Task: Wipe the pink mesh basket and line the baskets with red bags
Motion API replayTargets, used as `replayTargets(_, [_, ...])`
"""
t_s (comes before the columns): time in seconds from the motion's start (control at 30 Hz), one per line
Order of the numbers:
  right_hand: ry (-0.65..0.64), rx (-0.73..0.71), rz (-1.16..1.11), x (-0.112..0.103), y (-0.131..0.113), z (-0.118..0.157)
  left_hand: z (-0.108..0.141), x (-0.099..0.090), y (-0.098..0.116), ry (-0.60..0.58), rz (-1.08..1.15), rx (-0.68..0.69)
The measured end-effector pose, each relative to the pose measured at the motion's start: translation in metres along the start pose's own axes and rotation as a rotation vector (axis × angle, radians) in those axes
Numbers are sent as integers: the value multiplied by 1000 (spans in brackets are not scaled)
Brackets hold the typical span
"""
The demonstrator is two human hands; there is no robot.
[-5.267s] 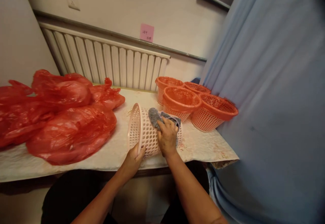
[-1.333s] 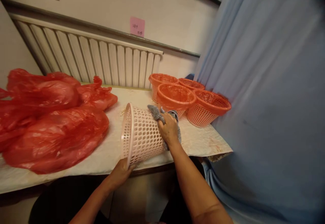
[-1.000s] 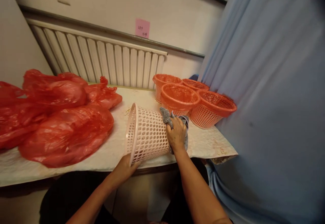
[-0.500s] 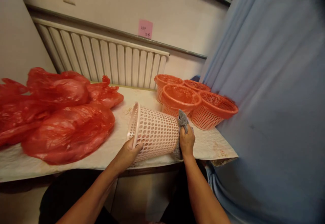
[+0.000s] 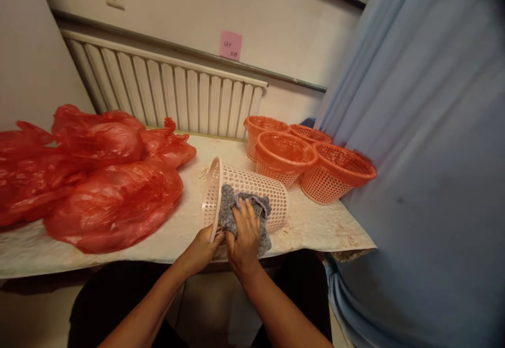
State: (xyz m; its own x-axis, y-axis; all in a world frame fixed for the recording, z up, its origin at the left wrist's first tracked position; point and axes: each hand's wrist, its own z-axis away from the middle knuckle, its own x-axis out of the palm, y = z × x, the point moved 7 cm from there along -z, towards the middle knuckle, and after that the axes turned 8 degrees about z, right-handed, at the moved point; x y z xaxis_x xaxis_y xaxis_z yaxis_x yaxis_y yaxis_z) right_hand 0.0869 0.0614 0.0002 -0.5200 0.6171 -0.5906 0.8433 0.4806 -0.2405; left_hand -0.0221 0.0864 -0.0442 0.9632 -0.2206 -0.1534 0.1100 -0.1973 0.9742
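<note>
A pale pink, perforated plastic wastebasket [image 5: 278, 196] lies on its side near the table's front edge, its mouth facing left. My left hand [image 5: 203, 250] is closed around the lower rim, thumb and fingers on either side of it. With my right hand [image 5: 245, 235] I hold a grey cleaning cloth [image 5: 226, 206] with a lilac edge, pressed against the wastebasket's side close to the rim. The fingers of that hand lie over the cloth, which hangs down below them.
Several wastebaskets [image 5: 286, 150] lined with red bags stand at the back right. Red plastic bags [image 5: 114, 206] are heaped on the left of the cloth-covered table [image 5: 327, 227]. Behind it is a radiator [image 5: 169, 85]; a blue curtain [image 5: 410, 179] hangs along the right.
My right hand has moved left with the cleaning cloth, from the wastebasket's base to its side near the rim. My left hand stays on the rim.
</note>
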Motion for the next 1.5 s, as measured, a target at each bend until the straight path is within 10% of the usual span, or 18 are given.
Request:
replayTargets(0.37, [-86,-4,-11,-2,28,-67,8,-6,-15,79,-73,-7])
replayTargets(0.8, [111,528,37,-29,185,-35,11,1,-23,55,-92,-1])
replayTargets(0.93, [200,466,74,-26,159,-3,9,-1,-23,21,-105,-3])
replayTargets(1.17, [92,104,-20,-3,39,32,7,7,-30,-26,-41,10])
replayTargets(1.5, [48,-29,-93,-13,-2,-44,12,6,-30,-19,-43,52])
